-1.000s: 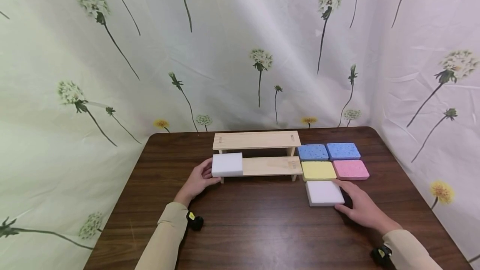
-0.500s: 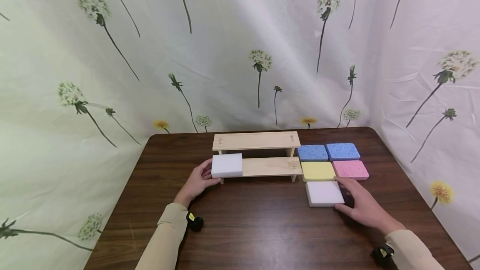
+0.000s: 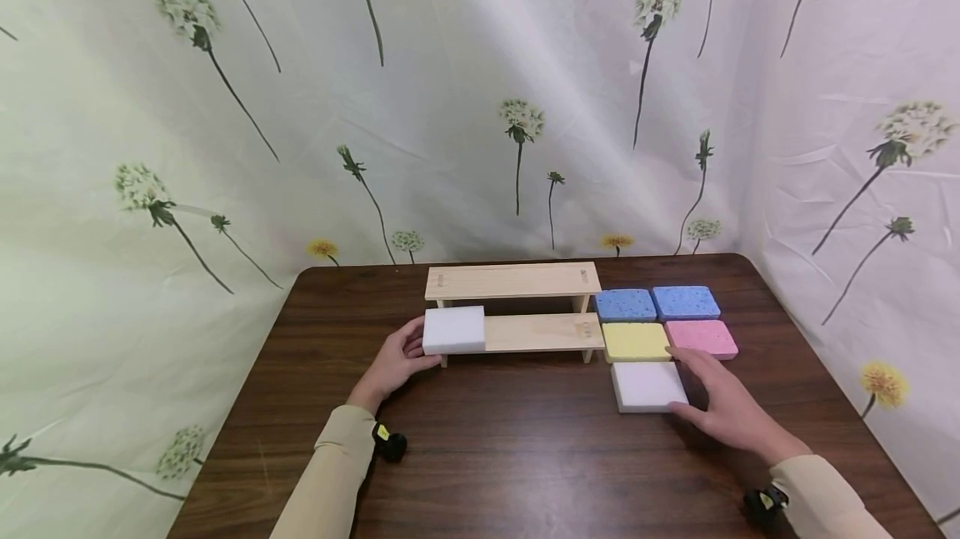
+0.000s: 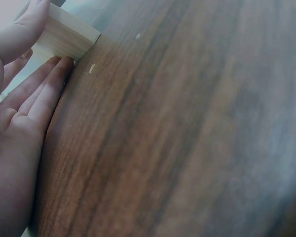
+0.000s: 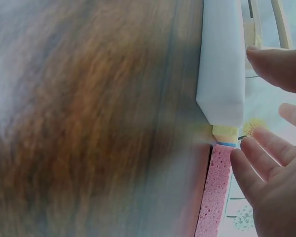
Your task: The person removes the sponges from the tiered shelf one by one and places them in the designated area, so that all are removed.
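My left hand (image 3: 392,364) is at the left end of the lower wooden shelf (image 3: 543,331). In the left wrist view its fairly straight fingers rest against the pale wooden leg (image 4: 69,39), thumb spread above them. On that end of the shelf lies a white foam block (image 3: 454,328). Over at the right, my right hand (image 3: 723,401) hovers by the right edge of a second white block (image 3: 649,387) on the table, fingers and thumb spread. The right wrist view shows a gap between this hand and the white block (image 5: 222,64).
A higher wooden shelf (image 3: 513,279) stands behind the lower one. Right of both lie a yellow sponge (image 3: 636,341), a pink sponge (image 3: 702,339) and two blue sponges (image 3: 686,301), side by side. The brown table (image 3: 525,456) meets a flower-print curtain (image 3: 450,147) at the back.
The right fingertips have shifted slightly away from the table's front, toward the pink sponge. The left hand and both white blocks look the same.
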Action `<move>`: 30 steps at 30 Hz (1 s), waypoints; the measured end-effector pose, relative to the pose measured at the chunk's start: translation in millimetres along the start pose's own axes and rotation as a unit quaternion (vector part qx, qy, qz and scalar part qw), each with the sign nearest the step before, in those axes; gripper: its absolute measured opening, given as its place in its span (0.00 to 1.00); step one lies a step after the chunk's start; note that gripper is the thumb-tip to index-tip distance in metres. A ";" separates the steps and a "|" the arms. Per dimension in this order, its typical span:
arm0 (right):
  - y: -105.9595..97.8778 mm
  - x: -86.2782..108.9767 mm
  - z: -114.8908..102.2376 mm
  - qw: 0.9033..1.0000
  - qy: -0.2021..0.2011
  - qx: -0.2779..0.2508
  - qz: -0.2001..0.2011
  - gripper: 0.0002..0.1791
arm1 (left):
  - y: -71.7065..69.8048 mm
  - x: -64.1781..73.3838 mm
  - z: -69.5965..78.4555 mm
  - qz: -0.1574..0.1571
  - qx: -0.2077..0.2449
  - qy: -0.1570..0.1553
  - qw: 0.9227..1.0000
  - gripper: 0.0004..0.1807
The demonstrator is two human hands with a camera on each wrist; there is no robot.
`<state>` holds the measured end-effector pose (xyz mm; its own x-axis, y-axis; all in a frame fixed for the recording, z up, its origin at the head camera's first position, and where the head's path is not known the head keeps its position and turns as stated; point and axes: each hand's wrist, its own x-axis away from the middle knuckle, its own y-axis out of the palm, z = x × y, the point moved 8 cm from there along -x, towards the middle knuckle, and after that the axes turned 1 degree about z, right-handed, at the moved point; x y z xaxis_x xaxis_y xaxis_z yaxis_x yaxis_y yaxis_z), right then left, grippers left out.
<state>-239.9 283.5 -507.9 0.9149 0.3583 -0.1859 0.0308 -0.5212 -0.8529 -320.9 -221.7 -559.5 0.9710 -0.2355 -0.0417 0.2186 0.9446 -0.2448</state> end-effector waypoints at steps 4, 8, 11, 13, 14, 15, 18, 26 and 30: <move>-1.6 -4.0 -2.6 1.000 -0.005 -0.004 0.004 0.47 | -0.3 0.2 1.7 0.000 0.001 0.002 1.000 0.45; -3.8 -9.0 -8.4 1.000 -0.023 0.002 0.018 0.46 | -0.4 0.3 3.2 0.001 0.006 0.005 1.000 0.45; -4.3 -12.6 -12.8 0.999 -0.036 0.005 0.024 0.45 | 0.0 0.5 3.1 -0.001 0.005 0.006 1.000 0.45; -3.2 -15.6 -14.0 0.999 -0.038 0.002 0.021 0.45 | 0.1 0.7 2.4 -0.001 0.003 0.005 1.000 0.45; -2.9 -17.1 -14.5 0.999 -0.036 -0.002 0.020 0.45 | 0.1 0.7 2.0 -0.001 0.003 0.005 1.000 0.45; -2.2 -18.9 -14.7 0.999 -0.034 -0.006 0.017 0.45 | 0.3 0.6 1.7 0.000 0.003 0.004 1.000 0.45; -0.7 -24.1 -16.8 0.999 -0.032 -0.019 0.018 0.45 | 0.5 0.4 1.4 0.000 0.005 0.003 1.000 0.45; 5.0 -37.6 -32.1 0.998 -0.051 -0.034 0.026 0.44 | 0.1 -0.3 0.9 -0.003 0.002 0.002 1.000 0.45; 7.4 -42.8 -42.0 0.996 -0.072 -0.035 0.035 0.44 | -0.5 -0.2 0.0 -0.003 0.005 0.002 1.000 0.45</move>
<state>-261.9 231.8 -485.8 0.8484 0.4238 -0.3173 0.0012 -0.6007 -0.7994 -321.2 -222.0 -559.3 0.9693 -0.2418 -0.0436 0.2253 0.9455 -0.2349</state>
